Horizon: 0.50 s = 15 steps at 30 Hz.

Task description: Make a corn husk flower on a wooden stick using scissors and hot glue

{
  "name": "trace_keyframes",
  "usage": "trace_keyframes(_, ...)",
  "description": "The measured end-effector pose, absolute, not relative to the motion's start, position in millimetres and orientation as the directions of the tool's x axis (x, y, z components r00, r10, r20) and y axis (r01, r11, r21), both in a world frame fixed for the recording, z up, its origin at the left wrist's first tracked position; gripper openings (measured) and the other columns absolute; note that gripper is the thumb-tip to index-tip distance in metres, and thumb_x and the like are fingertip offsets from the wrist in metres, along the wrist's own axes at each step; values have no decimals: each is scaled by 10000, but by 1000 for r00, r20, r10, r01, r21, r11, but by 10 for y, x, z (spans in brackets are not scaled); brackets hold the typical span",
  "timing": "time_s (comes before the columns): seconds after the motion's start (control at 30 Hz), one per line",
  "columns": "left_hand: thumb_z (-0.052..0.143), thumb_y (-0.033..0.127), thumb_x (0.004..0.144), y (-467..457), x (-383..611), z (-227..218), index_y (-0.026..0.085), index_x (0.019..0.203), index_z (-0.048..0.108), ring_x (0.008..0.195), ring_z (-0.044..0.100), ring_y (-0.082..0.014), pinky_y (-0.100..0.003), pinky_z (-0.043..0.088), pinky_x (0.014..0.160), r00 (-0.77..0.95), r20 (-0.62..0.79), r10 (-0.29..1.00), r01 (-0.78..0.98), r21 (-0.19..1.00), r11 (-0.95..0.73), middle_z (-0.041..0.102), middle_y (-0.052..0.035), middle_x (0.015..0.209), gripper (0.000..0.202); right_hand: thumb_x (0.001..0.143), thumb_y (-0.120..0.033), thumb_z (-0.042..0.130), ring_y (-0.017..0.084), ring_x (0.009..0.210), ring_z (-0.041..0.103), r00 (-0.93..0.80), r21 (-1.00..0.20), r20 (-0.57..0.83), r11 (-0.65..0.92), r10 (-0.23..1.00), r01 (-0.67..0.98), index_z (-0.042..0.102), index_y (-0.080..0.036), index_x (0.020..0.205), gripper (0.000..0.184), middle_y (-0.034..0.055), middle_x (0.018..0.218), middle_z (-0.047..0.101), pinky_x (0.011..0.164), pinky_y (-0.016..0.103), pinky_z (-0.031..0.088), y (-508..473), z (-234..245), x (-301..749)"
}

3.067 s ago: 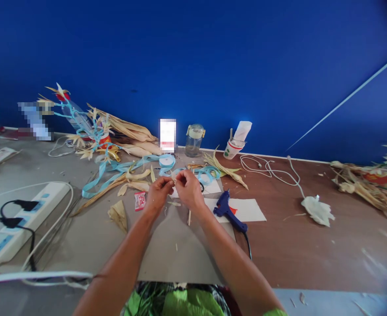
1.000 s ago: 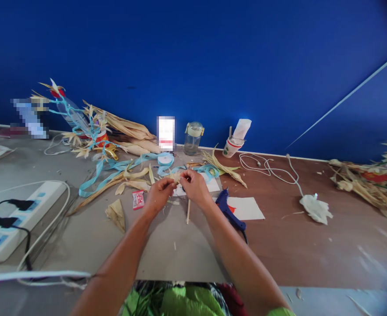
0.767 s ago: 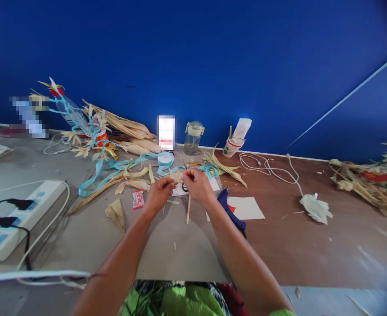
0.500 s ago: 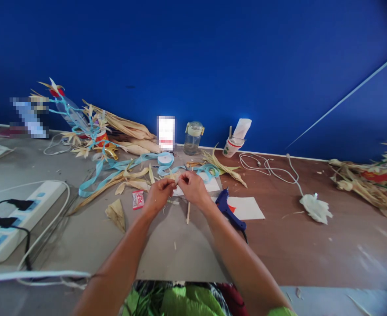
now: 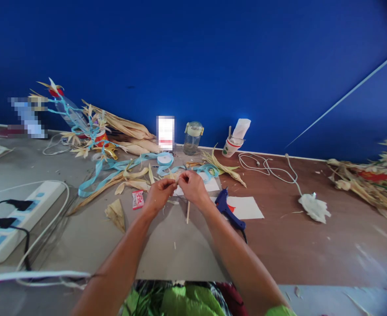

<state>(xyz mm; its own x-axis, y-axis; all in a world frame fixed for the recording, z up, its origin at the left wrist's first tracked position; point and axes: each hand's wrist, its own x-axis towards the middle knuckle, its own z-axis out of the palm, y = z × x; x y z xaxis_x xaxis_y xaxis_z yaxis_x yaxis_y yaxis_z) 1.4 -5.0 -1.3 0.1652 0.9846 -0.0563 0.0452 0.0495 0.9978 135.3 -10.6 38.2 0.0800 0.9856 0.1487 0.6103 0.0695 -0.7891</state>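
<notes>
My left hand [image 5: 160,193] and my right hand [image 5: 191,188] meet over the middle of the table, fingertips pinched close together. Between them shows a small pale piece of corn husk [image 5: 176,176], mostly covered by the fingers. Under my hands lies a white card [image 5: 211,184], partly hidden. A thin wooden stick [image 5: 188,213] lies just below my right hand. To the right is a blue glue gun [image 5: 228,208], resting by another white card [image 5: 251,208]. Light blue ribbon [image 5: 96,177] and its roll [image 5: 165,159] lie behind, among loose corn husks [image 5: 134,174].
A lidded glass jar [image 5: 193,138], a lit phone [image 5: 166,131] and a paper cup [image 5: 233,145] stand along the blue wall. A power strip [image 5: 32,219] with plugs lies left, a white cable [image 5: 272,169] right. A red candy packet [image 5: 137,199] sits beside my left wrist.
Both hands stay nearly in place, with only slight finger movement around the small husk piece. The objects on the table lie as before.
</notes>
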Motion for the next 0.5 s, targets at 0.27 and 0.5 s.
trace_keyframes(0.27, 641, 293, 667, -60, 34, -15, 140, 736, 659, 528, 426, -84, -221, 310, 540, 153, -66, 986, 33, 998, 62, 547, 38, 568, 169, 715, -179, 476, 139, 673, 529, 128, -806, 156, 51, 980, 590, 536, -185, 614, 117, 1, 672, 576, 679, 251, 412, -110, 344, 1304)
trace_keyframes(0.5, 629, 313, 682, -65, 32, 2, 146, 701, 651, 509, 418, -85, -220, 303, 525, 115, -67, 991, 70, 996, 59, 532, 36, 540, 169, 712, -186, 478, 132, 627, 533, 152, -833, 107, 5, 983, 553, 527, -186, 598, 124, -10, 642, 584, 651, 250, 411, -122, 366, 1267)
